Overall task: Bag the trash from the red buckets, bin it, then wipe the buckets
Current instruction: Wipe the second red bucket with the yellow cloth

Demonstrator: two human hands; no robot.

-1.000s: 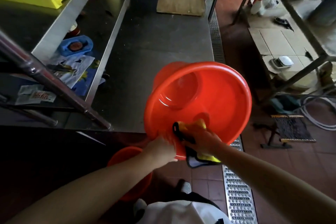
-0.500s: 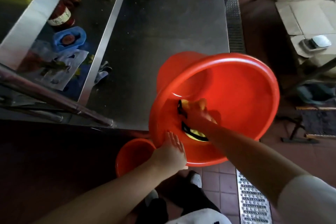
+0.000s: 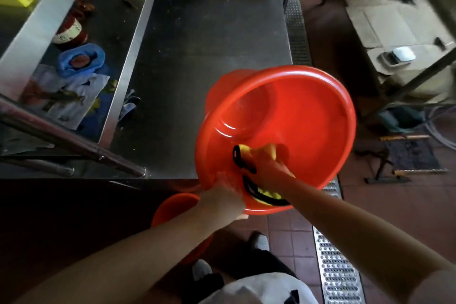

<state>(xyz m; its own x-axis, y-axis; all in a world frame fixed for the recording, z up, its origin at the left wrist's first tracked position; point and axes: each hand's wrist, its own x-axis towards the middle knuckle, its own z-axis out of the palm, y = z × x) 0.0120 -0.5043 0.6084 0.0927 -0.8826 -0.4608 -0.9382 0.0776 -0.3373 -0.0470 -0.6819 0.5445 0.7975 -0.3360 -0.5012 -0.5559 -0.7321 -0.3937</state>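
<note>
Fingers of the left hand (image 3: 222,195) curl over the near rim of the bucket (image 3: 308,116), gripping it and holding it tilted, mouth toward the person, at the table (image 3: 209,57) corner. Right hand (image 3: 265,168) is inside, bunched around a yellow-and-black cloth (image 3: 261,196) pressed on the near inner wall. Bucket interior looks empty, no trash visible, so bagging and binning for this one reads as done; wiping is the step in hand. Floor of the bucket shows a glossy patch, cannot tell if wet or just glare. Second bucket (image 3: 172,207) sits on the floor below the left forearm, mostly hidden; cannot tell if it's wiped yet. Judging from this: late in the task, remaining work is finishing this wipe, outside maybe, plus possibly the second one. No bag or bin in view.
</note>
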